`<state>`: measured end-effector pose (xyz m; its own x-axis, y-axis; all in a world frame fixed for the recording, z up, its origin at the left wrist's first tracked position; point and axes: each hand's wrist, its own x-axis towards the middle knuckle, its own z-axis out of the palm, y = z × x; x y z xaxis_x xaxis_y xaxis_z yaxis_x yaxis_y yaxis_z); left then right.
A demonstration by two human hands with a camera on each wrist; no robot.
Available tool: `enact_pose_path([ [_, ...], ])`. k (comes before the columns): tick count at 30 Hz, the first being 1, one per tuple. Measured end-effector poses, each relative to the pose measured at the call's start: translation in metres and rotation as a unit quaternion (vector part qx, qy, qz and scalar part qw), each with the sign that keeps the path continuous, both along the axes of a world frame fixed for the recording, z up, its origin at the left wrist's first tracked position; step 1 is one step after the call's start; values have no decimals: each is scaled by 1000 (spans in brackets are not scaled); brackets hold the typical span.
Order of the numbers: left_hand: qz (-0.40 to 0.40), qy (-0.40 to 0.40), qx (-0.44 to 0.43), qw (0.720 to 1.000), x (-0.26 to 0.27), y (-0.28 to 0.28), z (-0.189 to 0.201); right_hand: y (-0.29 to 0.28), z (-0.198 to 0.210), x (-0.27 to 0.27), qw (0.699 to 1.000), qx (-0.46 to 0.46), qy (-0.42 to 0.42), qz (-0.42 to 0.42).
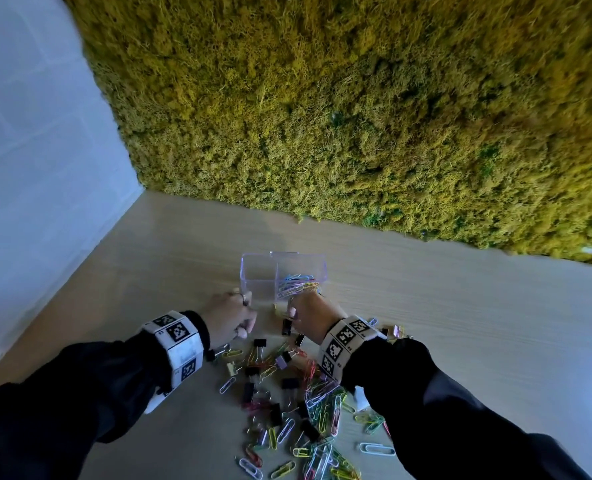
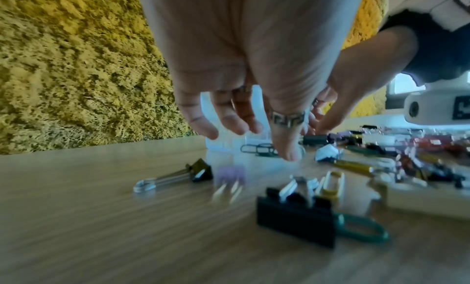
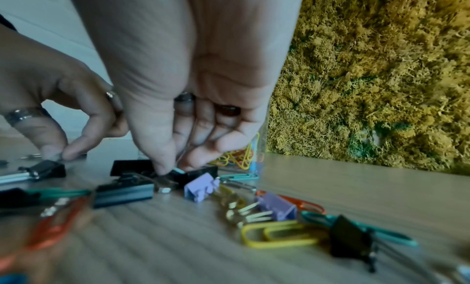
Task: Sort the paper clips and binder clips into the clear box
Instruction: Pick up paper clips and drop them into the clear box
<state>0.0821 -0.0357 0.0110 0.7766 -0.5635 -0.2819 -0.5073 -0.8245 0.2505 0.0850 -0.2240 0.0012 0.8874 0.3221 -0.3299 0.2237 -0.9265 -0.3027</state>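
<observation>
The clear box [image 1: 253, 268] stands on the table, its right half holding coloured paper clips [image 1: 296, 285], its left half bare. Both hands work at the table just in front of it. My right hand [image 3: 175, 165] pinches a black binder clip [image 3: 201, 172] with thumb and fingers. To its left, my left hand [image 3: 58, 154] brings thumb and forefinger together on something small and dark at the table, seemingly a binder clip. A purple binder clip [image 2: 230, 175] lies blurred under the left hand [image 2: 254, 139]. The loose pile of clips [image 1: 287, 393] spreads toward me.
A yellow-green moss wall [image 1: 357, 116] rises behind the wooden table [image 1: 461, 323], and a white wall [image 1: 28, 168] closes the left side. Black binder clips [image 2: 295, 224] and purple ones [image 3: 277, 207] lie among the paper clips near the wrists.
</observation>
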Motion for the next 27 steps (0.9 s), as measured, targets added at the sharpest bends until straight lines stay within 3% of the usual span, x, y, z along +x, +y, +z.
enact_pose_path([
  [1, 11, -18, -43, 999, 0, 1, -1, 0, 0, 0, 1000, 13, 15, -7],
  [3, 84, 50, -189, 977, -1, 2, 2, -6, 6, 0, 998, 47, 35, -26],
  [5, 171, 189, -324, 911, 0, 0, 8, -15, 11, -1, 993, 104, 27, -56],
  [6, 191, 225, -347, 890, 1, -3, 11, -22, 11, -1, 984, 159, 23, -80],
  [7, 188, 230, -339, 893, 2, -6, 14, -28, 13, -3, 966, 229, 41, -115],
  [10, 124, 179, -240, 946, 7, -19, 18, -45, 8, -5, 885, 367, 133, -252],
  [16, 62, 113, -103, 986, 9, -50, 13, -64, 10, -4, 833, 431, 174, -300],
  [18, 54, 88, -67, 992, 7, -62, 14, -65, 12, 1, 860, 392, 164, -283],
  [21, 30, 24, -38, 999, 1, -83, 15, -69, 9, 10, 940, 252, 75, -218],
  [22, 20, 4, -18, 1000, 1, -89, 15, -71, 8, 11, 952, 218, 58, -205],
  [27, 35, -41, 63, 997, 8, -111, 10, -78, 9, 6, 968, 182, 52, -166],
])
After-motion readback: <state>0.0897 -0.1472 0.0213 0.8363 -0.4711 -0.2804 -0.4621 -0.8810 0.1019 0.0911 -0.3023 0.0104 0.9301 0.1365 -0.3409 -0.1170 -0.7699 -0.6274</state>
